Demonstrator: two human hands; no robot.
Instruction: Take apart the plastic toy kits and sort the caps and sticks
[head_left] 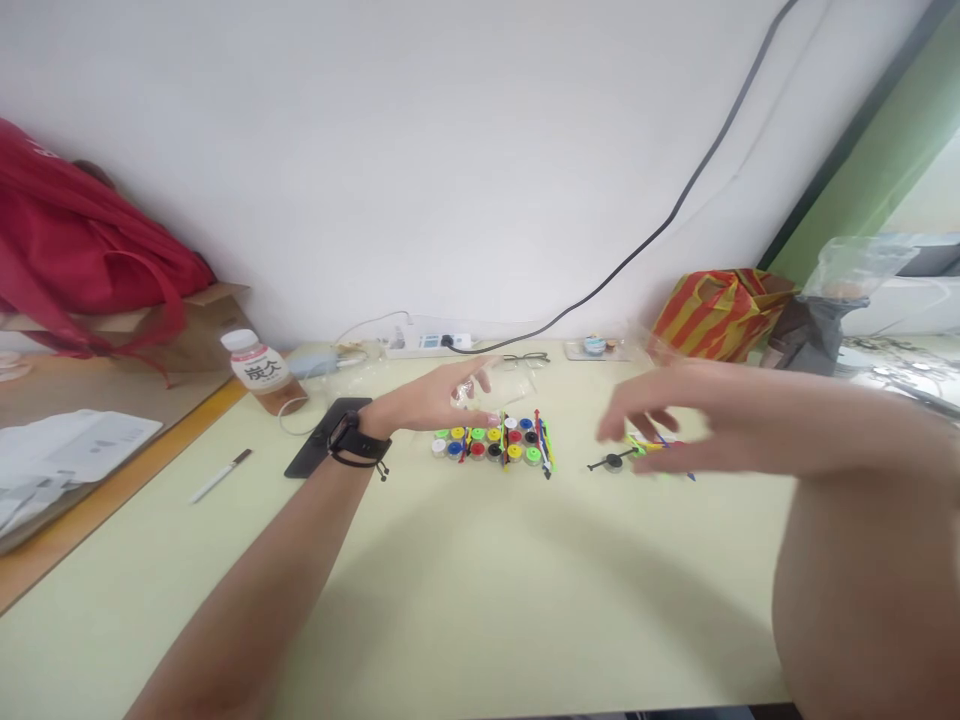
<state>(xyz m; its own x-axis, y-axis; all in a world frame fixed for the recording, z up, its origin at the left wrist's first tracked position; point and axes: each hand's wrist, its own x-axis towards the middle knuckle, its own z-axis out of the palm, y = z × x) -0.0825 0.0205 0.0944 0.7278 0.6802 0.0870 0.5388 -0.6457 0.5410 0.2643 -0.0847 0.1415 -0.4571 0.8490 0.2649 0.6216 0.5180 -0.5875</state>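
Observation:
My left hand (pixel 435 395), a dark watch on its wrist, is over the left group of small parts. Its thumb and fingers are apart, with clear crumpled plastic (pixel 510 385) showing between and behind them. Below it, small round discs (pixel 478 451) with coloured tops stand in rows, and thin coloured sticks with arrow-like ends (pixel 541 445) lie among them. To the right, my right hand (pixel 667 418), somewhat blurred, hovers with fingers spread above a second small cluster. A black disc with a stick (pixel 613 461) shows there; the hand partly hides the other coloured pieces.
A phone (pixel 315 445), a white marker (pixel 219 477) and a drink bottle (pixel 262 370) are on the left. Glasses (pixel 527 358) and a power strip (pixel 427 345) lie along the wall. A striped bag (pixel 716 315) stands back right, and a black cable (pixel 667 220) hangs across the wall.

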